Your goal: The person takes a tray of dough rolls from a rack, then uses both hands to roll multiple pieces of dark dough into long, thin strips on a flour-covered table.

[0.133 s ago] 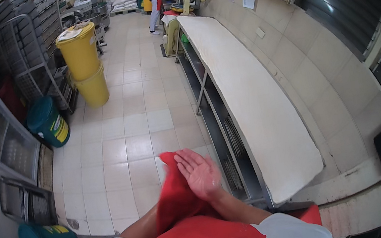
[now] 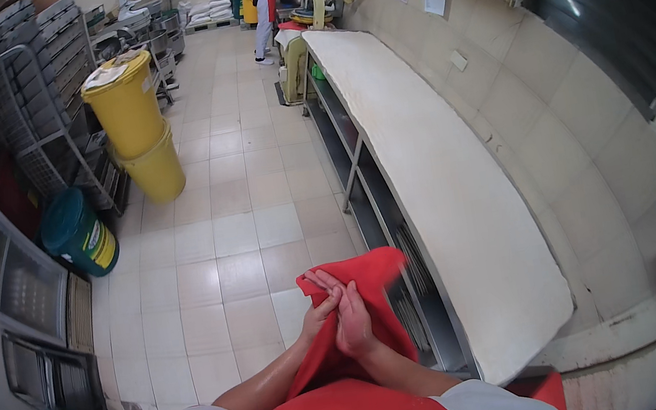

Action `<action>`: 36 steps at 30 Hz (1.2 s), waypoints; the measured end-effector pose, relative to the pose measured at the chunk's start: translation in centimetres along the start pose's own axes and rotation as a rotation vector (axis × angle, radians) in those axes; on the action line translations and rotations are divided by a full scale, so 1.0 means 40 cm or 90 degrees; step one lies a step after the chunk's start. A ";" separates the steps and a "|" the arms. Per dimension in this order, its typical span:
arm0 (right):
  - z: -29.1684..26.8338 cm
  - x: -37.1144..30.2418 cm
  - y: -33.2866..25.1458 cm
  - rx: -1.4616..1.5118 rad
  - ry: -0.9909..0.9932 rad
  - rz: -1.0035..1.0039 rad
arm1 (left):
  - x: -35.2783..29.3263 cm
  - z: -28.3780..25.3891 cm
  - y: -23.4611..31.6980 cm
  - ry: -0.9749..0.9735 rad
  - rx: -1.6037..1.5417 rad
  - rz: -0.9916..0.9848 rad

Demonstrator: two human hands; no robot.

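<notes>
The lower part of my red apron [image 2: 376,270] is lifted in front of me, spread behind both hands and hanging to the right. My left hand [image 2: 321,314] is closed, its thumb across my right hand, apparently gripping the apron against it; some of its fingers are hidden. Pressed against it, my right hand [image 2: 354,326] has its palm side partly showing and its fingers stretched up and to the left. Cloth lies behind the right hand, and its far corner is blurred.
A long pale worktop [image 2: 461,185] with shelves runs along the right wall. Two stacked yellow bins [image 2: 130,116], a green bucket [image 2: 82,233] and a tray rack [image 2: 51,136] stand left. Another person [image 2: 264,6] in a red apron stands at the back near machines.
My left hand has come into sight from under the apron and closed against my right hand. The apron's lifted part has swung to the right. The view has shifted slightly.
</notes>
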State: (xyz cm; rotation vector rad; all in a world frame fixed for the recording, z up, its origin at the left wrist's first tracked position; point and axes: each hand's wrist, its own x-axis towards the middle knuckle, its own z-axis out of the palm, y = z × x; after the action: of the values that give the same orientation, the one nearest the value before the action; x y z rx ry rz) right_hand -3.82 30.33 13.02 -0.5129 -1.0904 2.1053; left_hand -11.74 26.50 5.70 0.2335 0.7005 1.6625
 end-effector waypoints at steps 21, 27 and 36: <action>-0.237 2.001 -0.254 -0.531 -0.646 0.125 | 1.515 -0.756 0.979 0.702 0.439 -0.018; 0.062 2.582 -0.688 0.226 -1.086 -0.051 | 2.164 -0.757 1.339 0.511 0.743 0.006; 0.005 3.519 -0.563 0.147 -1.131 -0.207 | 3.229 -0.535 1.831 -0.013 0.885 0.110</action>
State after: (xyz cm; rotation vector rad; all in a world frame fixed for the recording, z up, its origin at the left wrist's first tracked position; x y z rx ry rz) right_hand -90.02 142.88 27.88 1.8538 -1.4683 1.9918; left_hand -112.31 137.69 0.58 1.2971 1.7608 1.0491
